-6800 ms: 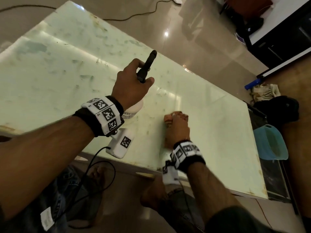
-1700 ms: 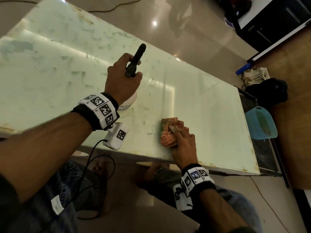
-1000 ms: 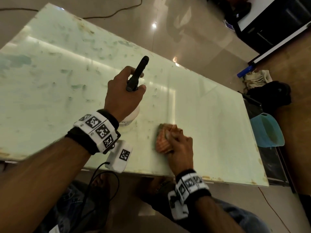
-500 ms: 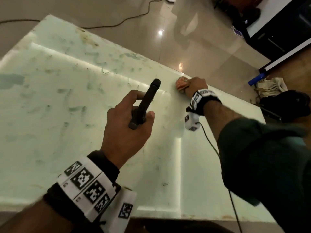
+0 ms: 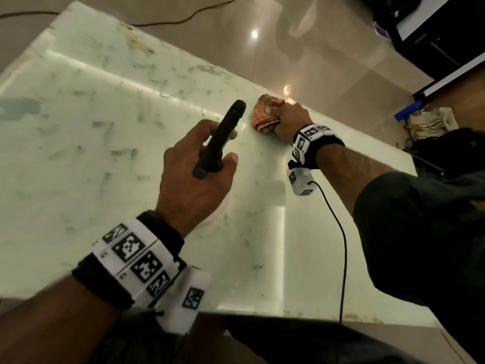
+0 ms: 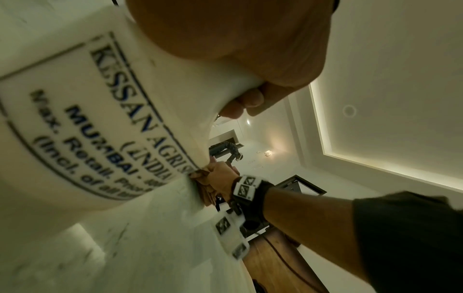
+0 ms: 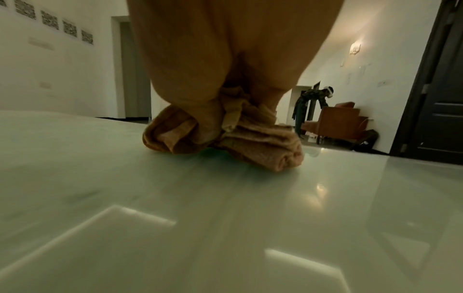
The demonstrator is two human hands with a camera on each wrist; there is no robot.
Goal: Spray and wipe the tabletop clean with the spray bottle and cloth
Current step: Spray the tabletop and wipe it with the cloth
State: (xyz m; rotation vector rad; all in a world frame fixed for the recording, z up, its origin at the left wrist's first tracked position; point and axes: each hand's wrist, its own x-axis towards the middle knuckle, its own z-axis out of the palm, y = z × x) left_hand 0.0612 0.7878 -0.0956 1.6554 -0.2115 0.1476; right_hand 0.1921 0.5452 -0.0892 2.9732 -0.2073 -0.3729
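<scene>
Your right hand (image 5: 290, 119) grips the bunched orange cloth (image 5: 265, 115) at the pale green glass tabletop's (image 5: 78, 158) far edge. Left hand (image 5: 194, 177) holds the white spray bottle w/ black trigger head (image 5: 219, 139) mid-table. Press flat, overlap strokes twd the smudged left side.

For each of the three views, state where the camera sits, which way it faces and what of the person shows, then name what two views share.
Head: on the head, facing down at the tabletop; both forearms, left hand gripping the spray bottle.
Left wrist: under the left wrist, facing along the bottle's label towards the right hand.
Right wrist: low over the tabletop, facing the cloth that the right hand grips.
Shared: all three show the cloth.
</scene>
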